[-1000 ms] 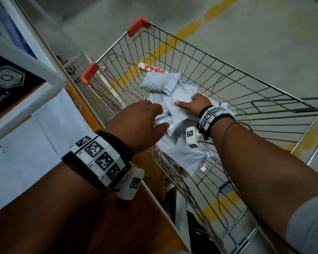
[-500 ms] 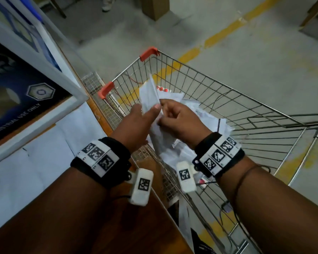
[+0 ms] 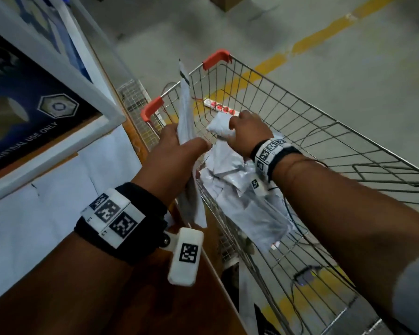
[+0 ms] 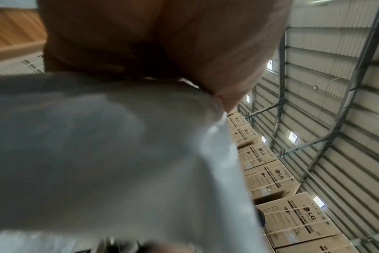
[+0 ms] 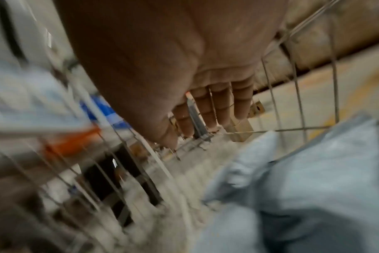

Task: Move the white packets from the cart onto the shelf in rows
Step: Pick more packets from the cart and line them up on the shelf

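- Clearly the flat white packet point(image 3: 186, 122) is thin and floppy; the left hand point(image 3: 172, 160) pinches it between thumb and fingers, standing on edge beside the cart's near rim.
- It looks light and slippery, so a hold near the middle seems best.
- The right hand point(image 3: 246, 131) reaches to a puffy white packet point(image 3: 219, 126) atop the pile point(image 3: 242, 189) in the wire cart point(image 3: 324, 131); in the blurry wrist view its fingers point(image 5: 223, 109) look straight and close together.
- The shelf point(image 3: 34, 213) is cut off at left, so its rows cannot be seen.

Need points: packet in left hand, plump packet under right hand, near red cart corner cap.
flat white packet point(image 3: 185, 112), head view, upper half above the thumb.
plump white packet point(image 3: 219, 126), head view, bulging middle beside the fingers.
red corner cap point(image 3: 152, 110), head view, middle of the bend.
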{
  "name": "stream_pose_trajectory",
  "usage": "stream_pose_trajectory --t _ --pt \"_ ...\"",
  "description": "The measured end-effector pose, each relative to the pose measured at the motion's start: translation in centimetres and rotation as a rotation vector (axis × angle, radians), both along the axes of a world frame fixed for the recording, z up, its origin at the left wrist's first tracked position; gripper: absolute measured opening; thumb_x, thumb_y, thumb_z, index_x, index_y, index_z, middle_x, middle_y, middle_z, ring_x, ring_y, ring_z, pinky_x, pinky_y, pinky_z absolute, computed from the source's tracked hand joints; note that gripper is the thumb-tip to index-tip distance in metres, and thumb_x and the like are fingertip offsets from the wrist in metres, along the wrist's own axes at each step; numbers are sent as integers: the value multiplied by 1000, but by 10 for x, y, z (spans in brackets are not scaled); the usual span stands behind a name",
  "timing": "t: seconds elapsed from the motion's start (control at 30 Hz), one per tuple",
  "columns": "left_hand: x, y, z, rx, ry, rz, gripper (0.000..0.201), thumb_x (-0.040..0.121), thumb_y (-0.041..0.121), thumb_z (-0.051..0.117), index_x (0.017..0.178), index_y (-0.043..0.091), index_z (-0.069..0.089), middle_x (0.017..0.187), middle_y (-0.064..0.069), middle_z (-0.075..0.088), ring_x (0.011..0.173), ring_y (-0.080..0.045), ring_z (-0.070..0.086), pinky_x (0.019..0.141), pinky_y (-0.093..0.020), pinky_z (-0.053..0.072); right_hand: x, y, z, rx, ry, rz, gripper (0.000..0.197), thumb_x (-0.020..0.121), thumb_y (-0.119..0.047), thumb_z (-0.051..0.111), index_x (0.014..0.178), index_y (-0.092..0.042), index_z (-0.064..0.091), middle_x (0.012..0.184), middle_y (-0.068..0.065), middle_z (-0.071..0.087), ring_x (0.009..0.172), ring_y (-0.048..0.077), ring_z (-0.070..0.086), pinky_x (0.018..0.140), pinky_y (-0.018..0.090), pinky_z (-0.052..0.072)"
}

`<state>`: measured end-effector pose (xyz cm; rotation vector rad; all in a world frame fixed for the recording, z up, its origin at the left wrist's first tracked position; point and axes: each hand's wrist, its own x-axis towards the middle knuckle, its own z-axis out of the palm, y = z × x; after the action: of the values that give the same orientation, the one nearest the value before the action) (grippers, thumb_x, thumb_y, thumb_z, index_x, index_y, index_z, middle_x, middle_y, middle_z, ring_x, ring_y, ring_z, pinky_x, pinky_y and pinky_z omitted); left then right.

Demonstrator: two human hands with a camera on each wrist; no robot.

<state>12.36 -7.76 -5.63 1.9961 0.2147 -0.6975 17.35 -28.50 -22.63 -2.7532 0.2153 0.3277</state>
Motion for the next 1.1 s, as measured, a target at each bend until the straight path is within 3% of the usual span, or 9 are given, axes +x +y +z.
stream_pose_trajectory --t 0.2,0.4,0.53,0.6,0.7,0.77,0.83,0.97,1.1 --pt "11 12 -15 106 -29 25 91 77 65 68 157 39 34 128 -2 61 114 -33 68 99 -59 62 52 -12 -67 -249 153 128 72 84 -51 75 144 -16 55 139 22 52 120 47 58 101 50 51" --pt "21 20 -20 161 -11 -7 66 81 65 62 141 45 40 115 8 62 106 -29 70 96 -57 64 65 -1 -80 -264 297 42 76 80 -42 79 146 -18 50 135 19 60 126 44 59 112 58 41" --pt "23 19 -21 236 -43 -59 62 83 66 61 137 45 40 112 10 60 100 -23 69 90 -54 66 62 -5 -73 -129 316 -101 104 78 -75 69 158 -20 32 140 20 59 130 43 59 110 57 41" --pt "23 19 -20 264 -64 -86 67 83 67 61 141 43 40 111 9 60 97 -24 70 88 -53 67 50 -4 -55 28 339 -202 114 75 -77 66 163 -20 22 141 22 59 127 44 61 105 52 49" --pt "18 18 -13 287 -89 -135 74 85 67 61 150 40 37 112 12 59 95 -27 71 88 -55 66 24 0 -24 383 371 -246 86 92 -54 61 167 -25 28 151 12 49 133 37 57 111 50 51" --pt "15 20 -7 302 -127 -167 72 91 64 62 152 37 35 111 12 58 95 -26 70 89 -56 65 3 6 0 507 363 -340 94 83 -59 61 166 -27 29 155 14 50 132 36 59 109 49 54" --pt "9 25 -3 317 -156 -197 69 94 61 62 152 36 35 115 5 61 99 -27 70 91 -57 64 -21 12 24 551 368 -393 106 70 -63 61 163 -24 28 149 14 59 124 36 65 100 48 58" --pt "-15 43 13 398 -192 -295 77 87 63 58 155 34 36 128 -2 59 102 -27 66 88 -47 63 -65 24 80 535 319 -278 84 87 -49 62 162 -25 34 146 9 59 121 29 62 95 39 53" --pt "-39 78 34 461 -240 -275 70 88 59 63 148 29 43 130 -4 65 107 -28 66 90 -44 58 -109 42 139 529 180 -214 70 93 -51 60 158 -39 36 123 -1 67 101 22 66 84 36 52"
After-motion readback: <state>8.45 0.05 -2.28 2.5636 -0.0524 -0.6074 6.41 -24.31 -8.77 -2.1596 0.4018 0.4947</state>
